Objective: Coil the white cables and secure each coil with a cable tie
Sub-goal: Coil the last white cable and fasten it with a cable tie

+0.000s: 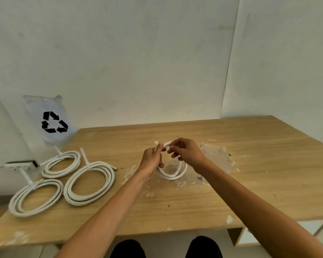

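Between the two hands, raised just off the wooden table [231, 183], a small coil of white cable [172, 174] hangs tilted, its lower arc near the worn patch of the tabletop. The left hand [152, 161] curls round the coil's near-left side, fingers closed on the bundled turns, while the right hand [185, 150] pinches a white cable tie [159, 143] at the coil's top, just beyond the left fingertips. Judging by how the loops hold their round shape, the cable is light but springy and will want to unwind, so the hold belongs right beside the tie, pressing all turns together. The smooth jacket looks slippery; the tie is thin and flexible. Well left of the grip lie three finished coils [90, 183], each tied, near a plastic bag [48, 120] with a recycling mark.
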Tool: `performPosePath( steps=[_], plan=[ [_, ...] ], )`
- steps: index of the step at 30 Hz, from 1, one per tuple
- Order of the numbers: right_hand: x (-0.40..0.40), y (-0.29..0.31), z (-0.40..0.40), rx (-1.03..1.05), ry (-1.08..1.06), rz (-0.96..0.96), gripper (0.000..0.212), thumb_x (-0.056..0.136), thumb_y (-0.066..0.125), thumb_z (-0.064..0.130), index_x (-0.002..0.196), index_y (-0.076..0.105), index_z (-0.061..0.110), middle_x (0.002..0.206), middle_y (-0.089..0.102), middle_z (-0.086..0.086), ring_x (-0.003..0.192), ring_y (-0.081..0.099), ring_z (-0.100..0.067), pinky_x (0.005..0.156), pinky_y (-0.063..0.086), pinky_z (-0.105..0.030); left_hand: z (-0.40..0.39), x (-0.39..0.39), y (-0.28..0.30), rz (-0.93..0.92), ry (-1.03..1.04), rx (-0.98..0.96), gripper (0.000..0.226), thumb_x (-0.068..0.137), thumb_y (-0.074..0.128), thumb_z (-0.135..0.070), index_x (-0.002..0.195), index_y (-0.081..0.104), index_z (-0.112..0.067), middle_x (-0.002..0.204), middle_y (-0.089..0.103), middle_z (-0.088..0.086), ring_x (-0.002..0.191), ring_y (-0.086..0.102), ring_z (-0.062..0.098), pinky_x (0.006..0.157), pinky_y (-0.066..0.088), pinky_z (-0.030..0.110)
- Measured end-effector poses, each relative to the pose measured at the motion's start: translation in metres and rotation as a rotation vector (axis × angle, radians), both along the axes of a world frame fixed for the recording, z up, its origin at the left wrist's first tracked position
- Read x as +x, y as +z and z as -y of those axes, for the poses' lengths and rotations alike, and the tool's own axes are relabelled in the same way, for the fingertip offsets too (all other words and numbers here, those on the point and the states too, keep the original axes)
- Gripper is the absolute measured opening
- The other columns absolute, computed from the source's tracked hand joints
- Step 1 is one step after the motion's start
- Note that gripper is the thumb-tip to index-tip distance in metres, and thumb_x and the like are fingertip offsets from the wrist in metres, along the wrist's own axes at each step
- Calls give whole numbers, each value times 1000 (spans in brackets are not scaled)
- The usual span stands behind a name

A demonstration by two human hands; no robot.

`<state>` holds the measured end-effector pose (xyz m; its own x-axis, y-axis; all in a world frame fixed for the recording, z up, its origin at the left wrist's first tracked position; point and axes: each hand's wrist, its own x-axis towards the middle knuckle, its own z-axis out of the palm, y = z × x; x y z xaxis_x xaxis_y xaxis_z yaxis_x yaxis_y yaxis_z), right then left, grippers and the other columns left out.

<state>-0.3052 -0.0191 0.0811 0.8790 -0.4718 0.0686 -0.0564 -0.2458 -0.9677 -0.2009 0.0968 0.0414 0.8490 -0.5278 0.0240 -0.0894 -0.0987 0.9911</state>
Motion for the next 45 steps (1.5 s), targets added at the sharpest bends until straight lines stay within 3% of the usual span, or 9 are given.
performPosePath(
  steps=[8, 13, 18, 21, 24, 28, 35, 40, 45],
  plan=[
    [16, -10, -4, 7, 145, 2, 20, 93, 64, 22, 111, 70, 15, 99, 76, 0, 85, 69, -11, 68, 50, -23, -13, 11, -16, -54, 3, -53, 39, 102, 48, -46, 114, 69, -15, 62, 54, -4, 45, 47, 10, 59, 45, 35],
    [48, -19, 5, -524, 173, 77, 17, 97, 62, 24, 103, 74, 13, 88, 74, 6, 73, 67, -9, 67, 53, -26, -11, 21, -25, -34, 40, -36, 36, 105, 44, -40, 113, 68, -14, 107, 72, 2, 48, 52, 11, 55, 47, 34],
    [87, -49, 13, -834, -56, 230, 28, 100, 56, 34, 107, 74, 13, 104, 63, -2, 99, 53, -18, 78, 51, -34, -5, 22, -34, -20, 85, -67, 35, 107, 43, -36, 112, 69, -13, 53, 54, -2, 44, 47, 11, 48, 43, 28],
    [105, -58, 11, -780, -75, 224, 35, 102, 49, 38, 124, 66, 18, 115, 67, 0, 104, 61, -18, 84, 53, -37, -1, 32, -35, 34, 122, -43, 33, 107, 42, -33, 114, 68, -12, 69, 64, -5, 46, 52, 9, 48, 47, 26],
    [115, -70, 9, -692, -54, 180, 39, 103, 47, 40, 137, 54, 24, 97, 74, 4, 87, 70, -12, 83, 55, -34, 4, 43, -39, 88, 121, 45, 29, 107, 42, -31, 114, 67, -17, 98, 70, -6, 57, 62, 7, 54, 54, 25],
    [125, -84, 18, -564, -61, 110, 33, 104, 46, 41, 126, 63, 24, 91, 74, 1, 86, 69, -16, 82, 54, -40, 15, 57, -45, 223, 160, 240, 30, 106, 43, -32, 105, 70, -20, 94, 73, -3, 69, 68, 13, 68, 59, 34],
    [129, -88, 23, -509, -21, 108, 34, 104, 47, 39, 108, 72, 16, 84, 74, -1, 75, 67, -14, 68, 52, -38, 14, 73, -48, 634, 295, 753, 37, 102, 41, -49, 106, 74, -32, 107, 71, -10, 112, 53, 17, 91, 34, 35],
    [131, -90, 22, -533, -12, 80, 30, 102, 51, 36, 108, 71, 15, 82, 72, -5, 74, 64, -20, 65, 48, -37, 19, 78, -47, 407, 237, 672, 37, 102, 44, -43, 82, 68, -25, 98, 73, 1, 103, 64, 28, 89, 45, 41],
    [131, -91, 22, -598, 5, 85, 29, 104, 49, 30, 100, 70, 10, 84, 57, -7, 73, 55, -21, 65, 41, -33, 29, 84, -38, 105, 251, 510, 23, 96, 59, -38, 85, 76, -27, 97, 76, -3, 98, 69, 22, 96, 51, 44]
  ],
)
